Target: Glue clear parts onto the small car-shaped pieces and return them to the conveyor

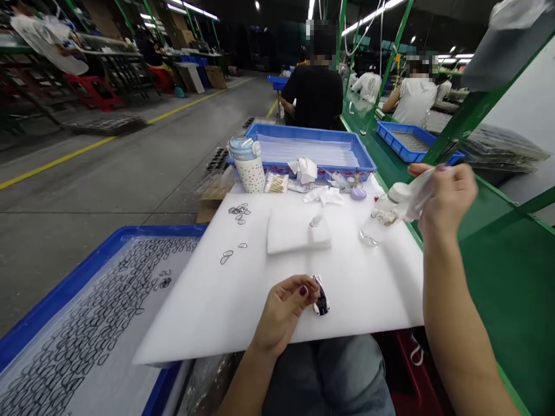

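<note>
Low over the front of the white foam board [186,323], my left hand [288,306] is closed in a pinch. At its fingertips is a small glossy dark piece [321,299] with pale edges; its kind is unclear. Raised at the board's right edge, my right hand [448,196] is closed on a thin whitish translucent sheet [418,199], possibly plastic. Just below that sheet sits a clear plastic bag [373,231] with small brownish contents, beside a white round lid [399,192]. A folded white foam pad [286,234] lies mid-board, bearing a small whitish bottle-like thing [315,221].
Several dark thin rings [226,256] lie on the board's left. A blue tray [125,231] at lower left holds many more. Behind are a dotted bottle [251,173], cotton swabs [276,182], crumpled tissue [304,170] and another blue tray [303,132]. People sit farther back.
</note>
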`<state>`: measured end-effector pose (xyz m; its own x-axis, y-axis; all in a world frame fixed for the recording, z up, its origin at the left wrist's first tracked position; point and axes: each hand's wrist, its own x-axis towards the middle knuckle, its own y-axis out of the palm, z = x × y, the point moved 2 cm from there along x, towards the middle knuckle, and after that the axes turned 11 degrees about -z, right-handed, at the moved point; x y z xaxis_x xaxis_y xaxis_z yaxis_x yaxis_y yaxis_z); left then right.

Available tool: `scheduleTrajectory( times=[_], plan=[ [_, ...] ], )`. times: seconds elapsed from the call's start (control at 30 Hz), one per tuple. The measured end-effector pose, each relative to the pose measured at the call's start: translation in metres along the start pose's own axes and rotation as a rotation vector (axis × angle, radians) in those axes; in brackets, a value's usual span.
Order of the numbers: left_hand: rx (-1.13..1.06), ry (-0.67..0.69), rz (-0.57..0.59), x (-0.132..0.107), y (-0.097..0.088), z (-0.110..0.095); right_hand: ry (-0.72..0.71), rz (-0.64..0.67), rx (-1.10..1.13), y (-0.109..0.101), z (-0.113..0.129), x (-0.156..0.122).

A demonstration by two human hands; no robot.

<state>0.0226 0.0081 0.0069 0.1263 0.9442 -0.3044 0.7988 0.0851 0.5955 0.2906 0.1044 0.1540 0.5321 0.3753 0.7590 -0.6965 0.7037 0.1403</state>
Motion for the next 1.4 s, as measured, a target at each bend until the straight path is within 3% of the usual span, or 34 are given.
scheduleTrajectory(
  times=[0.03, 0.1, 0.17, 0.2, 0.23, 0.3, 0.4, 0.67, 0.8, 0.87, 1.0, 1.27, 1.33, 1.4],
  plan=[
    [-0.063, 0.002, -0.025, 0.001, -0.002, 0.0, 0.036, -0.019, 0.149, 0.0, 0.012, -0.008],
    [-0.137, 0.005, -0.057, 0.001, -0.007, -0.001, 0.093, 0.115, 0.338, 0.001, 0.037, -0.037],
    [-0.156, -0.003, -0.062, 0.001, -0.01, -0.002, 0.077, 0.454, 0.165, 0.002, 0.056, -0.081],
    [-0.151, -0.009, -0.06, 0.001, -0.01, -0.002, -0.006, 0.603, 0.084, 0.002, 0.062, -0.104],
    [-0.145, -0.015, -0.058, 0.0, -0.01, -0.003, -0.059, 0.651, 0.036, 0.001, 0.064, -0.124],
    [-0.13, -0.019, -0.054, 0.0, -0.01, -0.003, -0.111, 0.627, 0.005, 0.0, 0.062, -0.155],
    [-0.126, -0.013, -0.045, 0.0, -0.009, -0.002, -0.108, 0.521, 0.058, 0.003, 0.056, -0.176],
    [-0.116, 0.034, -0.098, 0.0, -0.006, -0.002, -0.389, 0.532, 0.016, 0.013, 0.068, -0.195],
    [-0.122, 0.02, -0.114, 0.0, -0.005, -0.001, -0.486, 0.622, -0.048, 0.004, 0.069, -0.186],
    [-0.116, 0.012, -0.113, 0.0, -0.006, 0.0, -0.511, 0.605, -0.1, -0.001, 0.069, -0.177],
    [-0.107, -0.003, -0.11, 0.0, -0.006, -0.001, -0.47, 0.478, -0.133, -0.001, 0.069, -0.172],
    [-0.107, 0.014, -0.1, -0.001, -0.004, -0.002, -0.435, 0.643, -0.05, 0.0, 0.071, -0.19],
    [-0.11, 0.013, -0.091, -0.001, -0.005, -0.001, -0.362, 0.667, -0.056, -0.007, 0.069, -0.183],
    [-0.106, 0.013, -0.071, -0.001, -0.005, -0.001, -0.198, 0.627, -0.045, -0.016, 0.062, -0.175]
  ],
)
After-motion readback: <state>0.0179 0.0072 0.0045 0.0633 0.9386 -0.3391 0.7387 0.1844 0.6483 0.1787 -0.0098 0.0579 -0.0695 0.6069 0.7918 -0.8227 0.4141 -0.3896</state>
